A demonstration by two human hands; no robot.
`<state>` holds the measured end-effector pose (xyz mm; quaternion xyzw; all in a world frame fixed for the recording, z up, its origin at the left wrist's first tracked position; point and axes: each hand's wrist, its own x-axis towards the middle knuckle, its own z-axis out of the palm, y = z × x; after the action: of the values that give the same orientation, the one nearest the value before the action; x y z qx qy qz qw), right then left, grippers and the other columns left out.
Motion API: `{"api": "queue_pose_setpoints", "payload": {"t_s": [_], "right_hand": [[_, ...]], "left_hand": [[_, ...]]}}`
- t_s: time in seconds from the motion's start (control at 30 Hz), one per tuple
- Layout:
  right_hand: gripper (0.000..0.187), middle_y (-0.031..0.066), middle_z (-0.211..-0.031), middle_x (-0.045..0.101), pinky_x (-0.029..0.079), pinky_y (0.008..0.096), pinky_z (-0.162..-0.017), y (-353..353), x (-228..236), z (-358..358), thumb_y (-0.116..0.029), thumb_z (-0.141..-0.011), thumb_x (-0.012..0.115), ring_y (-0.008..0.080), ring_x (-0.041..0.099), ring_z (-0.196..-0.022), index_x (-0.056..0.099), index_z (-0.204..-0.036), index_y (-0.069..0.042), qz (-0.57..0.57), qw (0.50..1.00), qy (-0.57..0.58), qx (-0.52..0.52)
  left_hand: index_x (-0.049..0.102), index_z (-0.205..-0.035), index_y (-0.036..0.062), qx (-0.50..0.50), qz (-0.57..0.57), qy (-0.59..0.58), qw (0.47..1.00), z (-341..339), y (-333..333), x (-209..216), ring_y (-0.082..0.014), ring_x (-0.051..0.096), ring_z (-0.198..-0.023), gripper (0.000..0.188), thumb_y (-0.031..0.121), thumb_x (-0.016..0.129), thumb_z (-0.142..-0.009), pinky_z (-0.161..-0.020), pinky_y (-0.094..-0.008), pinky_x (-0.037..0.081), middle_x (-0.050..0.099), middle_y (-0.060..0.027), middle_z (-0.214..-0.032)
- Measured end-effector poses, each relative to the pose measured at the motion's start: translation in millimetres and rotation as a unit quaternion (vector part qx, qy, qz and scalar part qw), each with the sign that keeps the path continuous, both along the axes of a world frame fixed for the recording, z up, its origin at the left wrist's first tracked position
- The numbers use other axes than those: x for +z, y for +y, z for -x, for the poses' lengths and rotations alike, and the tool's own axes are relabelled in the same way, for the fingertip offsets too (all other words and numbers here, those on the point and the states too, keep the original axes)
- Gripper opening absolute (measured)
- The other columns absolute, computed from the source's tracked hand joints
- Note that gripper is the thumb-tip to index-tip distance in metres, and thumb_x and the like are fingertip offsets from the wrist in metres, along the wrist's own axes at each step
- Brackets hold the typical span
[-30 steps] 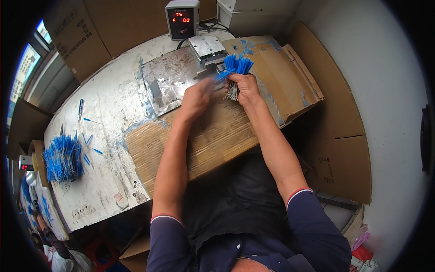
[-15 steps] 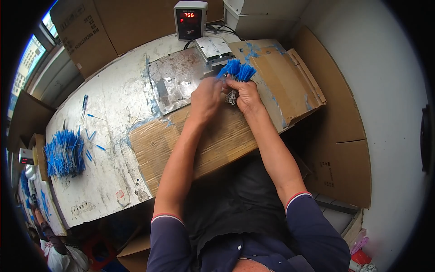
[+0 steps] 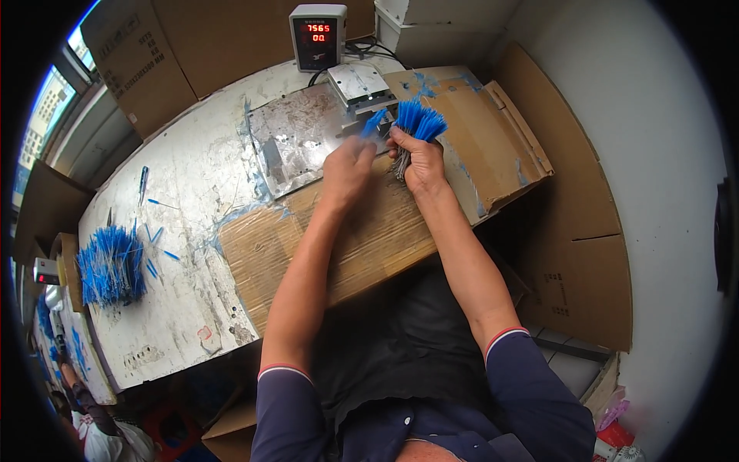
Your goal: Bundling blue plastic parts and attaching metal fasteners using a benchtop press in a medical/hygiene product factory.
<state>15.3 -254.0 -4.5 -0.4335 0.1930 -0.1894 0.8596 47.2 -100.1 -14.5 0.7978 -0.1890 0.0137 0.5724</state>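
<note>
My right hand [image 3: 423,162] is closed round a thick bundle of thin blue brushes [image 3: 420,120] with wire stems, blue ends up and grey wires hanging below the fist. Just left of it, my left hand [image 3: 348,169] pinches a few blue brushes [image 3: 375,122]; its fingers are smeared by motion. Both hands are above the near edge of a metal plate, close to a small metal fixture [image 3: 359,85]. A large pile of the same brushes [image 3: 112,266] stands on the left of the worn white table [image 3: 192,292].
A counter box with a red display [image 3: 317,37] stands behind the fixture. Flattened cardboard [image 3: 339,246] covers the near edge, and a carton [image 3: 493,146] lies at right. Loose brushes and a pen [image 3: 144,183] lie at left. Another person's arm [image 3: 85,396] shows at lower left.
My left hand has drawn slightly away from the bundle with a few brushes, leaving a gap between them. The counter's display has changed. The right hand has barely moved.
</note>
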Motion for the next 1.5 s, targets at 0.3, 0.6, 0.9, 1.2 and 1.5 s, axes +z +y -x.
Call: {"api": "queue_pose_setpoints", "payload": {"t_s": [0.3, 0.6, 0.9, 1.2, 1.5], "right_hand": [[0.013, 0.0092, -0.082, 0.072, 0.053, 0.0296, -0.056, 16, 9, -2, -0.002, -0.083, 0.079, 0.019, 0.068, -0.067, 0.07, -0.092, 0.0, 0.003, 1.0, -0.013, -0.004], [0.012, 0.0081, -0.071, 0.068, 0.045, 0.0261, -0.044, 10, 5, -1, 0.003, -0.076, 0.078, 0.0164, 0.065, -0.053, 0.068, -0.079, -0.001, 0.177, 0.982, 0.059, 0.037], [0.012, 0.0119, -0.064, 0.067, 0.047, 0.0267, -0.042, 13, -5, -29, 0.002, -0.076, 0.077, 0.0172, 0.065, -0.05, 0.067, -0.07, 0.005, 0.27, 0.957, 0.102, -0.025], [0.012, 0.0125, -0.066, 0.067, 0.05, 0.0263, -0.043, 22, 2, -28, 0.003, -0.077, 0.078, 0.0179, 0.065, -0.053, 0.067, -0.075, 0.006, 0.255, 0.959, 0.12, -0.037], [0.008, 0.0125, -0.075, 0.069, 0.06, 0.033, -0.05, 12, 8, -15, 0.003, -0.078, 0.074, 0.0218, 0.068, -0.058, 0.068, -0.084, 0.005, 0.086, 0.996, 0.033, -0.008]], "left_hand": [[0.068, -0.097, 0.0018, -0.036, 0.059, 0.008, 0.998, 3, -4, -1, -0.0082, 0.048, -0.069, 0.027, 0.028, 0.064, -0.101, -0.063, -0.028, 0.043, 0.057, 0.0002, -0.072], [0.067, -0.094, 0.005, 0.214, 0.135, -0.073, 0.965, -13, 16, 1, -0.016, 0.053, -0.065, 0.03, 0.029, 0.055, -0.105, -0.06, -0.0332, 0.042, 0.059, -0.006, -0.071], [0.066, -0.097, 0.0051, 0.222, 0.141, -0.061, 0.963, -16, 16, -2, -0.0238, 0.063, -0.069, 0.029, 0.028, 0.051, -0.106, -0.065, -0.0371, 0.048, 0.067, -0.0122, -0.079], [0.067, -0.094, 0.0082, 0.266, 0.045, -0.181, 0.946, -26, 13, -13, -0.0275, 0.063, -0.074, 0.027, 0.031, 0.055, -0.104, -0.068, -0.0403, 0.047, 0.065, -0.0093, -0.076], [0.064, -0.091, 0.0069, 0.186, -0.107, -0.208, 0.954, -25, 7, -18, -0.038, 0.061, -0.082, 0.016, 0.021, 0.06, -0.098, -0.073, -0.0493, 0.045, 0.065, -0.0155, -0.084]]}}
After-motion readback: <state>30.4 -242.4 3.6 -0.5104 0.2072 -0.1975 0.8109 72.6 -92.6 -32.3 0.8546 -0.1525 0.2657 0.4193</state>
